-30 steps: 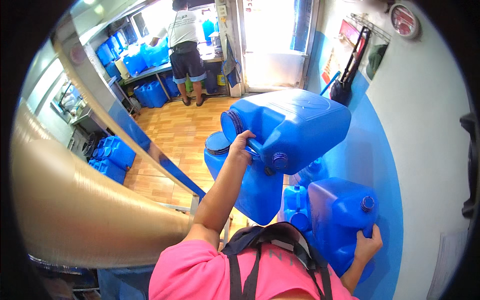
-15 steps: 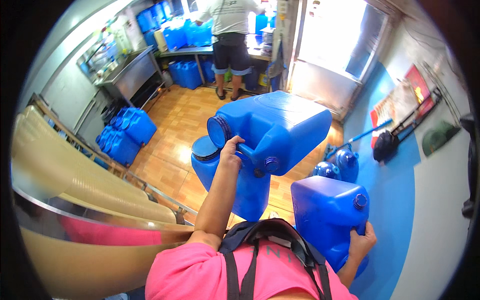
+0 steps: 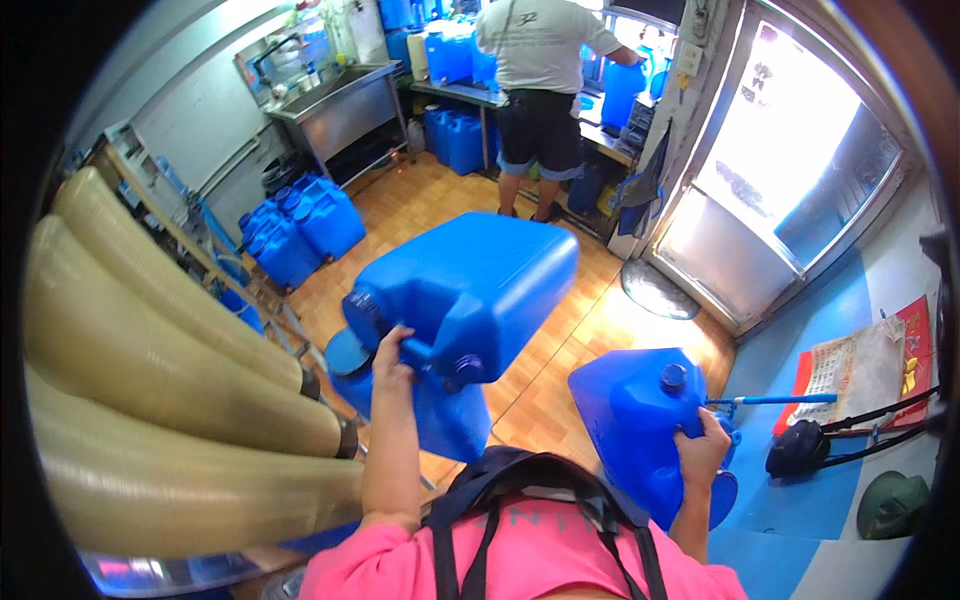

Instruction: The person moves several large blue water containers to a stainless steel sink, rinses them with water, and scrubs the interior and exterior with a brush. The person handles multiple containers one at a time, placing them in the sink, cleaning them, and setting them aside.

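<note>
My left hand point(image 3: 393, 360) is closed around the handle of a large blue plastic jug point(image 3: 470, 285), tipped on its side with its dark cap facing left. Directly below hangs a second blue jug point(image 3: 440, 415), its round lid beside my wrist; whether my fingers hold its handle too is hidden. On the right, my right hand point(image 3: 703, 445) grips another blue jug point(image 3: 625, 410) by its handle. That jug is tilted, with a small cap on its upper face and a wider lid low by my wrist.
Long tan cylinders point(image 3: 190, 350) crowd the left side. More blue jugs point(image 3: 305, 230) stand on the tiled floor near a steel sink point(image 3: 345, 115). A person point(image 3: 545, 90) works at the back counter. A glazed door point(image 3: 770, 160) and dark mat point(image 3: 660, 288) lie at right.
My view has turned left, so the sink and door sit farther right. The held jugs moved along with my hands. The person at the counter now reaches right to a blue jug.
</note>
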{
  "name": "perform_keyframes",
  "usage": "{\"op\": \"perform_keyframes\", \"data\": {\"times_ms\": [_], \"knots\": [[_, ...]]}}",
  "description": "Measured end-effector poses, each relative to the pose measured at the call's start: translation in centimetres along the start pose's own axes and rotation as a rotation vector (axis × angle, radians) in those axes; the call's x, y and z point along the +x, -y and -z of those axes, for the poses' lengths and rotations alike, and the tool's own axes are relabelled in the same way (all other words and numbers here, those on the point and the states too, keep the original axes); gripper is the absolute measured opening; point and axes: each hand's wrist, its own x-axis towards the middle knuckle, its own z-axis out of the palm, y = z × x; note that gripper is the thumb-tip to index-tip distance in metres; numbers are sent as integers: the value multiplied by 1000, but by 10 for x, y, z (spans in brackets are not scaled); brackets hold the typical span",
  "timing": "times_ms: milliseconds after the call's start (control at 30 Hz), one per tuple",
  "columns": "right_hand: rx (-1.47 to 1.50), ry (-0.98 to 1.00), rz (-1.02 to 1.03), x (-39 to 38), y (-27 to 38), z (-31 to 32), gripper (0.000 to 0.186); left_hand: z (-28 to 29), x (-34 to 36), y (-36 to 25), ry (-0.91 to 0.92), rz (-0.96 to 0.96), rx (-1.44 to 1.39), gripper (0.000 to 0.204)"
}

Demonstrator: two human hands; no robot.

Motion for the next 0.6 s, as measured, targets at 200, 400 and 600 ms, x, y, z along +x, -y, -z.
{"op": "perform_keyframes", "data": {"times_ms": [200,400,600], "knots": [[-152,96,25,99,9,-82,43,33,49,-34,-239,12,-53,40],[-228,137,-35,184,34,-169,42,85,135,-51,-301,67,-74,36],[-276,219,21,263,90,-255,45,118,186,-50,-495,184,-131,49]]}}
